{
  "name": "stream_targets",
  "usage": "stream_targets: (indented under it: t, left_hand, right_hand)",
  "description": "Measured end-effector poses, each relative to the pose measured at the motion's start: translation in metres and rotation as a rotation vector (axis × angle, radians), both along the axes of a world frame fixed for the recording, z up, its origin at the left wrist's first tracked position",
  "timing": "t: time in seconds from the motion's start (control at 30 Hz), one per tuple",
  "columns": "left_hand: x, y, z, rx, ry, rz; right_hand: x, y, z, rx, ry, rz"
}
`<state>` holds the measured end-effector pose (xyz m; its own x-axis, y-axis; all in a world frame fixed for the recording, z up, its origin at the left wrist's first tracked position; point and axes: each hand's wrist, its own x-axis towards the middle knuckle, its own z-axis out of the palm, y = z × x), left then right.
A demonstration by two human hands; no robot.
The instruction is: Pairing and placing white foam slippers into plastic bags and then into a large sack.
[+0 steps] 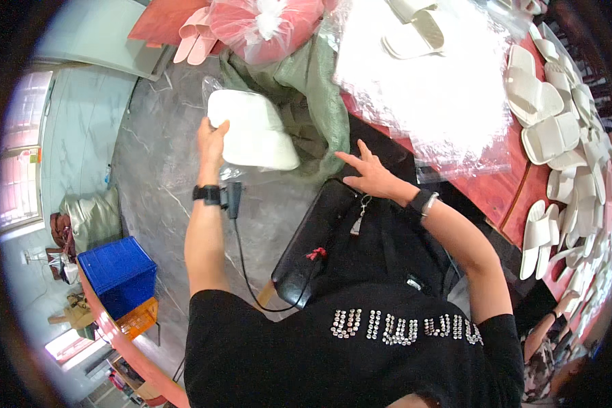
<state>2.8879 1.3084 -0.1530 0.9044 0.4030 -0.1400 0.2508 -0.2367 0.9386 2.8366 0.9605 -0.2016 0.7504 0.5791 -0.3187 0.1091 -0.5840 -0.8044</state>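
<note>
My left hand [212, 144] grips the left edge of a pair of white slippers [251, 129] in a clear plastic bag. The slippers are beside and partly over the mouth of a green woven sack [326, 102]. My right hand [372, 170] is empty, its fingers spread, close to the sack's right rim. Just beyond it, a stack of clear plastic bags [421, 95] lies on the red table [483, 194]. A loose pair of off-white slippers [415, 34] rests on that stack. What the sack holds is mostly hidden.
Many off-white slippers [551, 136] are heaped along the table's right side. Behind the sack sit a tied clear bag with pink contents [265, 27] and pink slippers [196, 37]. A blue crate [115, 272] stands on the floor at left. Another person's arm [540, 336] shows at lower right.
</note>
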Motion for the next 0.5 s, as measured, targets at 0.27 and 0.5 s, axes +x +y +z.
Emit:
stream_targets:
  t: [0.27,0.5]
  left_hand:
    - [0.045,-0.049,-0.113,0.03,0.04,0.269]
    - [0.077,-0.064,-0.124,0.349,0.266,0.39]
  right_hand:
    - [0.008,0.032,-0.039,-0.103,-0.033,0.027]
    - [0.009,-0.007,0.015,0.314,0.335,-0.108]
